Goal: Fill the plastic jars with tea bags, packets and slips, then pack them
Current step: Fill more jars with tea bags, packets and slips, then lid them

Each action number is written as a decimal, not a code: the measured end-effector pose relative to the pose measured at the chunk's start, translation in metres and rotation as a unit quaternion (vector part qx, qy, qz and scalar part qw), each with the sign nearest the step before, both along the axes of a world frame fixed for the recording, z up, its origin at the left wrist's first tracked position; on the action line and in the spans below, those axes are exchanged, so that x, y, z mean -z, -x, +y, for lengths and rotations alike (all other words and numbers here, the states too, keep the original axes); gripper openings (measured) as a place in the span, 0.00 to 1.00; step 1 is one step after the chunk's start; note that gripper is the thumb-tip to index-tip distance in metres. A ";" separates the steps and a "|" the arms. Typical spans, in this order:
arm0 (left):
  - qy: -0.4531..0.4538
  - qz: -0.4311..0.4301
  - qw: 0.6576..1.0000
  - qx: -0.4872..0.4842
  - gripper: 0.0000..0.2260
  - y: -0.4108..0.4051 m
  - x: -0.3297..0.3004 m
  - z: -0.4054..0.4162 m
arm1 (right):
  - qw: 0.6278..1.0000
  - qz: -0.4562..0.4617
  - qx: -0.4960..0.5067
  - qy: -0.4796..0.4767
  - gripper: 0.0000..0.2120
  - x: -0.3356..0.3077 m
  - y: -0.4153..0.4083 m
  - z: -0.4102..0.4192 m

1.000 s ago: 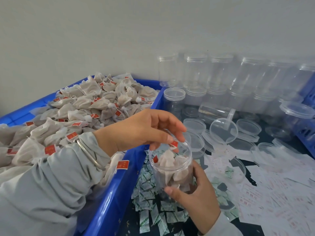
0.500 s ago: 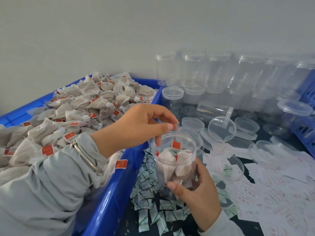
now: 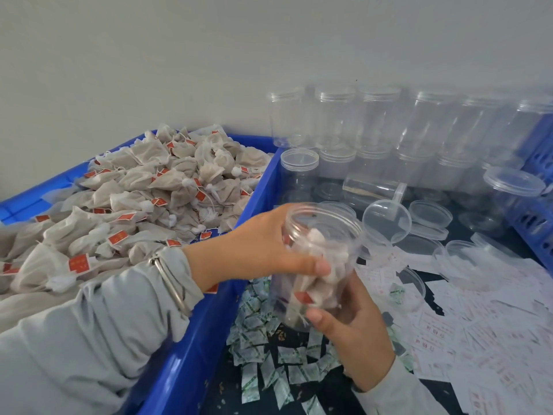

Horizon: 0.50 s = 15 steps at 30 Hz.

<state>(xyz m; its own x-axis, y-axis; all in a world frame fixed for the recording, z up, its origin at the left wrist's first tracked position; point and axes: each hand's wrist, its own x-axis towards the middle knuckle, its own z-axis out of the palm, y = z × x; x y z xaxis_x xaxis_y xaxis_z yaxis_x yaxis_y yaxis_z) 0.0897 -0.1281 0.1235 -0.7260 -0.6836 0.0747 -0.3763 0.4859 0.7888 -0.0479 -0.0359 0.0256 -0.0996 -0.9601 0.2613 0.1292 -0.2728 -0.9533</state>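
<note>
Against the wall: a plain pale grey wall point(image 3: 149, 55) ran behind everything, with a dark tabletop point(image 3: 299, 393) below it.
Far left: a blue crate point(image 3: 191, 354) sat heaped with tea bags point(image 3: 143, 187), beige pouches on strings with red tags.
Writing: red tags and red-printed slips both carried print, too blurred to read.
Left hand: the left hand point(image 3: 263, 253) reached out from a grey sleeve point(image 3: 89, 333) with a metal bangle point(image 3: 170, 280), fingers curled round the upper wall of the jar, thumb across its front.
Jar: the clear plastic jar point(image 3: 320, 265) was lidless, held above the table between both hands, part full of tea bags.
Right hand: the right hand point(image 3: 356, 327) cupped the jar's base from below, thumb curled against its lower wall.
Under the jar: green-and-white packets point(image 3: 263, 348) lay scattered on the tabletop.
Back right: empty jars point(image 3: 389, 130) were stacked along the wall, with loose lids point(image 3: 431, 214) in front.
Far right: white paper slips point(image 3: 478, 333) were spread over the table.
</note>
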 end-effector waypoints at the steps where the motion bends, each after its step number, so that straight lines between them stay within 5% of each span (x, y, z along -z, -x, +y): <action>1: 0.005 0.015 0.999 -0.027 0.24 -0.002 -0.002 -0.002 | 1.000 0.018 -0.014 -0.009 0.38 0.002 0.000 0.000; 5: 0.032 0.084 0.986 -0.137 0.28 -0.009 -0.003 -0.016 | 0.971 0.218 0.037 -0.095 0.34 0.012 -0.003 0.000; 9: 0.027 0.129 0.966 -0.223 0.40 -0.009 0.004 -0.023 | 0.817 0.573 0.032 -0.060 0.22 0.016 0.001 0.001; 12: 0.061 0.076 0.968 -0.233 0.40 -0.006 0.010 -0.022 | 0.771 0.632 0.020 -0.077 0.21 0.020 0.000 0.001; 15: 0.069 0.049 0.972 -0.221 0.37 -0.005 0.013 -0.021 | 0.779 0.620 0.017 -0.088 0.17 0.019 0.000 0.000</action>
<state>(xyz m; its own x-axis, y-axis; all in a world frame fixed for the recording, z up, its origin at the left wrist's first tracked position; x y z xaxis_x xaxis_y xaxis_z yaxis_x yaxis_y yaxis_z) 0.0950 -0.1496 0.1104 -0.3479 -0.9057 0.2421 -0.4992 0.3976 0.7699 -0.0483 -0.0363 0.0069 0.0981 -0.9943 0.0417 -0.9262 -0.1066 -0.3617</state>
